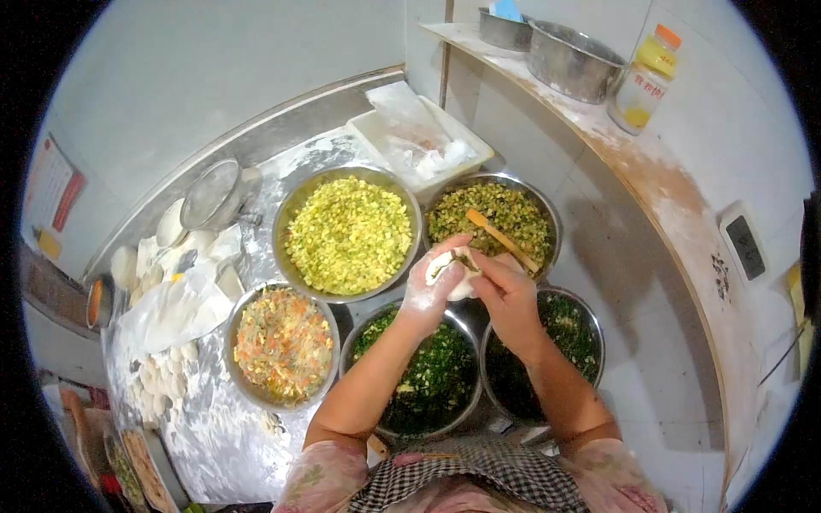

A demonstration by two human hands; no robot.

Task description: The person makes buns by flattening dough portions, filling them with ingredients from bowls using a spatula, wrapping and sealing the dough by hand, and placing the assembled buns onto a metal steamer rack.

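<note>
Head view: your left hand (pixel 425 286) cups a dough wrapper (pixel 463 287), filling showing; your right hand (pixel 513 306) pinches its edge. You hold the wrapper before a steel bowl (pixel 558 227) bearing a wooden spatula (pixel 505 241). Nearer you, chopped greens (pixel 432 376) fill a second bowl (pixel 471 403); dough pieces (pixel 161 386) lie left on the floured table (pixel 209 410).

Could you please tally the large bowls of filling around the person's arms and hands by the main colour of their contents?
Yellow filling: 1
Olive-brown filling: 1
Orange-flecked filling: 1
Dark green filling: 2
Total: 5
</note>
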